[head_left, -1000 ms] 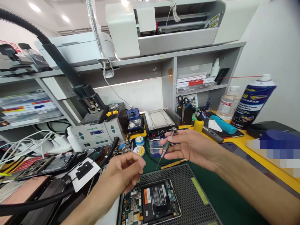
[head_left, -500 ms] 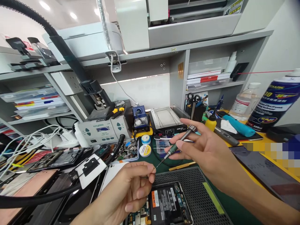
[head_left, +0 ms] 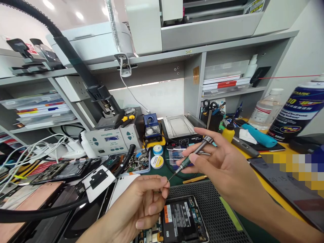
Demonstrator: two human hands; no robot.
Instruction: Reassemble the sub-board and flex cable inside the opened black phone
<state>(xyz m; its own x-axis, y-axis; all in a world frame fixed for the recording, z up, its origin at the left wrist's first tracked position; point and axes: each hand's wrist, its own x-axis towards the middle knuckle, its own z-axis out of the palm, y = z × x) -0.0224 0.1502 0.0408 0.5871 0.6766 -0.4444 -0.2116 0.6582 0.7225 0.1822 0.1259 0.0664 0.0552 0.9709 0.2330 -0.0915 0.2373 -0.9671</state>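
In my right hand (head_left: 225, 165) is a slim precision screwdriver (head_left: 186, 162), gripped between thumb and fingers, its thin shaft slanting down to the left. The driver's tip reaches the pinched thumb and forefinger of my left hand (head_left: 146, 199). Whatever lies in that pinch is too small to make out. Below my hands an opened phone (head_left: 196, 221) shows its black battery (head_left: 178, 221) and circuit boards. My left hand hides the phone's left upper part. The phone rests on a black perforated mat (head_left: 217, 212).
Brass-coloured tweezers (head_left: 194, 179) lie behind the mat. A parts tray (head_left: 136, 170) and round tins (head_left: 157, 162) stand behind my left hand. At the left are several phones and a black hose (head_left: 45, 215). A spray can (head_left: 295, 111) and a dark phone showing a timer (head_left: 283, 184) are at the right.
The screwdriver's tip has come slightly closer to my left fingertips and now meets them. Both hands otherwise keep nearly the same pose.
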